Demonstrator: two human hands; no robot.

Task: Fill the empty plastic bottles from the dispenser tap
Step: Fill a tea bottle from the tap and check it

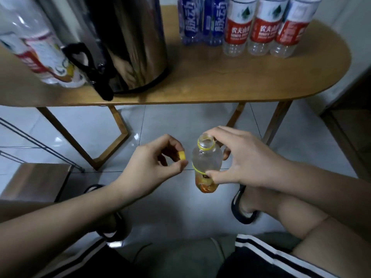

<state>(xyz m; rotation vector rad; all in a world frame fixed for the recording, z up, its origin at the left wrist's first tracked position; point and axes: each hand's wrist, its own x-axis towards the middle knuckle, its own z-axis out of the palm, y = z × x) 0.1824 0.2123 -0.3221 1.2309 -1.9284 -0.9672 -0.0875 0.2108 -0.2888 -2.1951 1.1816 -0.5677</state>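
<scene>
- Gripping small bottle (206, 165) in right hand (243, 157), thumb low on the label band, fingers curled round the far side below the neck.
- Held upright in mid-air above the floor tiles, in front of and below the table (220, 85) edge, well apart from the tap (104, 87).
- Pinching yellow cap (182, 155) between thumb and forefinger of left hand (148, 165); just beside the bottle, not touching it.
- Mouth open and facing up; seemingly empty, clear plastic above the label.
- Judged very light for now, thin-walled and springy; likely to dent under a hard squeeze.
- Expect more weight and a wet, slippery skin once filled.
- Best taken round the mid-body at the label, as now, leaving the neck free for the spout.
- Narrow mouth: calls for close lining-up under the tap to avoid spilling.
- Black tap low on the steel dispenser (130, 41), right at the table's front edge.
- Also on the table: red-labelled bottles (261, 31) and blue-labelled bottles (200, 23) in a row at the back; one more bottle (40, 55) left of the dispenser, blurred.
</scene>
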